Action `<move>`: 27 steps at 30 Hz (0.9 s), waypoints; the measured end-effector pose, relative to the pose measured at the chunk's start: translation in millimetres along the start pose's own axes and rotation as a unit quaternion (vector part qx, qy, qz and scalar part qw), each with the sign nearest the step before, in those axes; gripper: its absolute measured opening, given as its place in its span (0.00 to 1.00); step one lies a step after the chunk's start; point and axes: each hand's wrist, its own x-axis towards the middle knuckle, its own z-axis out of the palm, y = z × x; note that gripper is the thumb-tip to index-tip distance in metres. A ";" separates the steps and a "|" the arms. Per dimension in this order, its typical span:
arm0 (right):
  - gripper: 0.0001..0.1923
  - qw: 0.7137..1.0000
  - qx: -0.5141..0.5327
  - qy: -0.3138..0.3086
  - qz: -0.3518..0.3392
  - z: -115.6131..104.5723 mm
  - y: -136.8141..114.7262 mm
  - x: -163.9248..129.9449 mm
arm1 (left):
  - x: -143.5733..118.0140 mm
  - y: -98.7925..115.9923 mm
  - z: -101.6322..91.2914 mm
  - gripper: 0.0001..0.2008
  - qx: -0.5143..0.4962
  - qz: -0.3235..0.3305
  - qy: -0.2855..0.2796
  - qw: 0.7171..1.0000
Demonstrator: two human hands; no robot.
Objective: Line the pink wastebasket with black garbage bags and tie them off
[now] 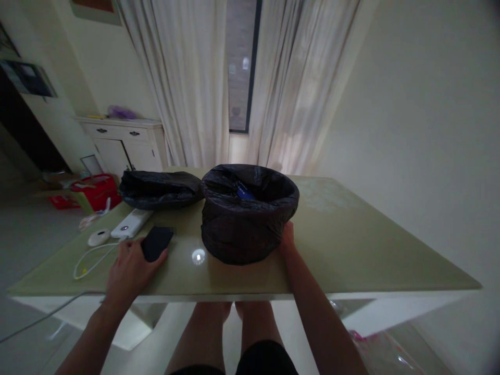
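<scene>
The left hand pinches a dark phone toward the left edge of the tabletop; the right hand, its grip hidden, touches an upright black bag midway between side edges. A flatter black bag lies near the far-left corner.

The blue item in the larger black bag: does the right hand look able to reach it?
Probably yes, from above: the black bag is open at the top, leaving the blue item exposed, though the right hand is outside, at its side.

Wrinkled plastic bags, smooth phone, glossy tabletop, cloth curtains
</scene>
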 end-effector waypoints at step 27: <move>0.22 0.996 0.074 0.037 -0.016 11.8 14.1 7.0 | 63.6 159.2 91.3 0.39 -0.536 0.151 -0.173 0.813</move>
